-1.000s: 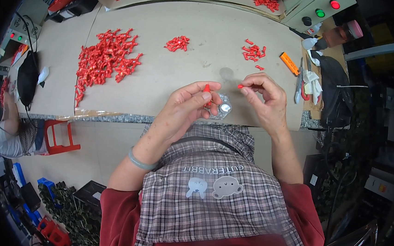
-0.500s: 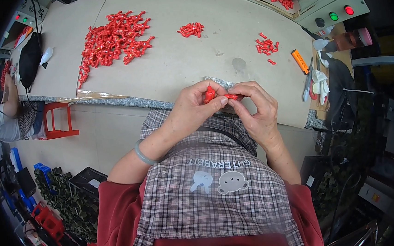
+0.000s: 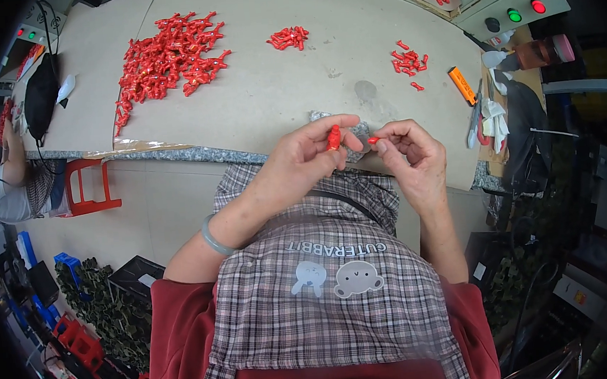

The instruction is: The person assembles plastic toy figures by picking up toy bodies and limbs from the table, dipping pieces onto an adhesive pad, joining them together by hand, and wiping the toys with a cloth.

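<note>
Between the thumb and fingers of my left hand [image 3: 308, 153] a small red plastic figure [image 3: 334, 138] stands upright, just off the table's front edge. My right hand [image 3: 415, 156] pinches a small red plastic piece [image 3: 373, 140] a short way to its right, and the two parts are apart. Most of the piece is hidden by the fingertips. Farther back lie a large pile of red figures [image 3: 165, 58] at the left, a small heap of red pieces [image 3: 289, 38] in the middle and several loose red pieces [image 3: 408, 60] at the right.
An orange box cutter [image 3: 462, 86], scissors [image 3: 475, 120] and a crumpled white cloth [image 3: 494, 123] lie at the table's right end. Behind stands a grey machine [image 3: 518, 12] with lit buttons. Another person [image 3: 14, 180] sits far left beside a red stool [image 3: 93, 188].
My hands have come apart: the right moved rightward with its red piece, away from the figure in my left hand. The head view has shifted slightly.
</note>
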### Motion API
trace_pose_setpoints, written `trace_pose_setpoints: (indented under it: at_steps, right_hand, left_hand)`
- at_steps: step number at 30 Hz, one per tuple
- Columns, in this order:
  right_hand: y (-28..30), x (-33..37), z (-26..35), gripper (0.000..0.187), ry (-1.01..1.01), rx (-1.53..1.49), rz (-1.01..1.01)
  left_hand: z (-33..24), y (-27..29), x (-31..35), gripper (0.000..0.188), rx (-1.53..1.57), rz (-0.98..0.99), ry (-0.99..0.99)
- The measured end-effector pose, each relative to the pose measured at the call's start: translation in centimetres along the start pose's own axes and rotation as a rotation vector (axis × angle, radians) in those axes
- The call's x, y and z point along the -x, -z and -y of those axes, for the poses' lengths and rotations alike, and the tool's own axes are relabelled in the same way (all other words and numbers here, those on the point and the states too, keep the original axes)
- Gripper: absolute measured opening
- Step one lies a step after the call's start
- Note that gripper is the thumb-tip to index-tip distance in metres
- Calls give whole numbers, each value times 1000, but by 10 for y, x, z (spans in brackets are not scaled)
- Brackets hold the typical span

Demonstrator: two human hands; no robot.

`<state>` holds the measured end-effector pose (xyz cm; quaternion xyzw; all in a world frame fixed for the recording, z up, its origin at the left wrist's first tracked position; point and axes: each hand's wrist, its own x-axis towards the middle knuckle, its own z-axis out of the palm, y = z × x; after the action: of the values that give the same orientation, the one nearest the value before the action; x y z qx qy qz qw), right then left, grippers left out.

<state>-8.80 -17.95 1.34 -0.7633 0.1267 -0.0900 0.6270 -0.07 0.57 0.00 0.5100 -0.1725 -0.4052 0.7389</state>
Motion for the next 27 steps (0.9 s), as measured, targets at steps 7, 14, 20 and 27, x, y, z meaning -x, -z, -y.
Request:
trace_pose_setpoints:
  at_steps: [7,14,20,27]
  right_hand:
    - [16,3,-20,10,-100,79,-12]
    - [14,2,-18,7,-76,205,-9]
    - [11,3,-19,8,-52,293,-18]
    - [6,0,-10,9,86,475,14]
  left_hand:
    - [1,6,1,28,94,-12,42]
    - [-2,9,3,26,81,-56,72]
    - [2,13,4,26,12,-59,53]
    - [2,14,7,26,7,-61,74]
